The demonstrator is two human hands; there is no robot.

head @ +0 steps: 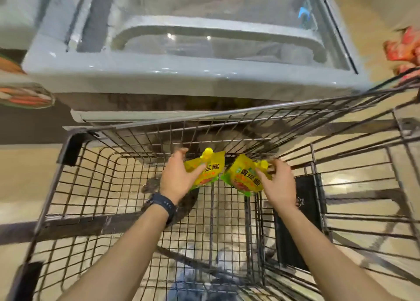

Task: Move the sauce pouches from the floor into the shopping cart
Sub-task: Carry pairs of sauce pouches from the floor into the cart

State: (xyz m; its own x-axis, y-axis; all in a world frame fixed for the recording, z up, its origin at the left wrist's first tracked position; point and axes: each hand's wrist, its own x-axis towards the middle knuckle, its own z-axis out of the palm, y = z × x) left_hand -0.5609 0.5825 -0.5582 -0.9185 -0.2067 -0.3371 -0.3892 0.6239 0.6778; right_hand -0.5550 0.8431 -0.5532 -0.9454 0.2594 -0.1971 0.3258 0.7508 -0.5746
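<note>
Both my arms reach down into the wire shopping cart (68, 187). My left hand (176, 175), with a dark watch on its wrist, grips a yellow sauce pouch (210, 170) with a yellow spout cap and a green lower edge. My right hand (278, 185) grips a second yellow sauce pouch (242, 175) of the same kind, tilted with its cap toward that hand. The two pouches hang side by side, nearly touching, low inside the cart near its far wall. The cart's wire bottom under them is bare.
A grey chest freezer (127, 73) with a sliding glass lid stands right behind the cart's far wall. The cart's black child-seat flap (302, 210) sits at the right. Red packets (404, 48) lie at the right edge. Packaged goods (22, 96) show at the left. Beige floor surrounds the cart.
</note>
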